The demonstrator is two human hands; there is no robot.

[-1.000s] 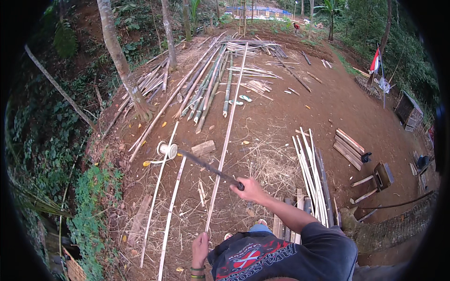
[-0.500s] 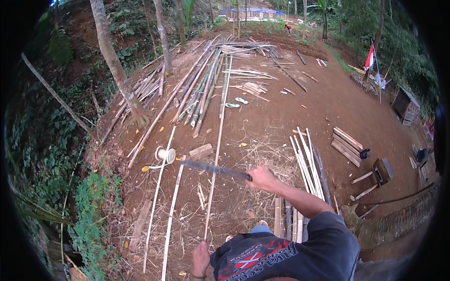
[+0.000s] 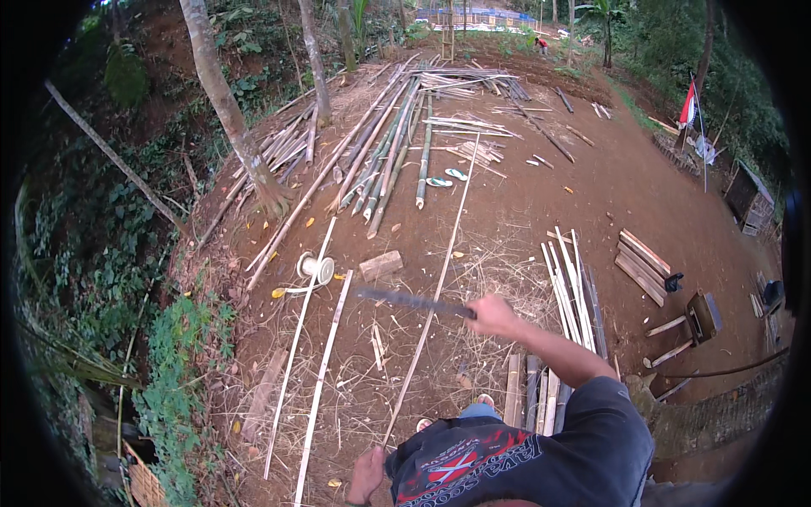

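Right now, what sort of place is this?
Probably an outdoor bamboo-working clearing: bamboo poles piled on bare soil, tree trunks nearby, and a long blade in the right hand.

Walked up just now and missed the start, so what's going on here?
A person's right hand grips a long dark blade, held crosswise over a thin strip; whether they touch is hard to tell. The left hand is closed at the strip's near end. Two pale strips lie on the ground to the left, and a pile of bamboo poles lies farther ahead.
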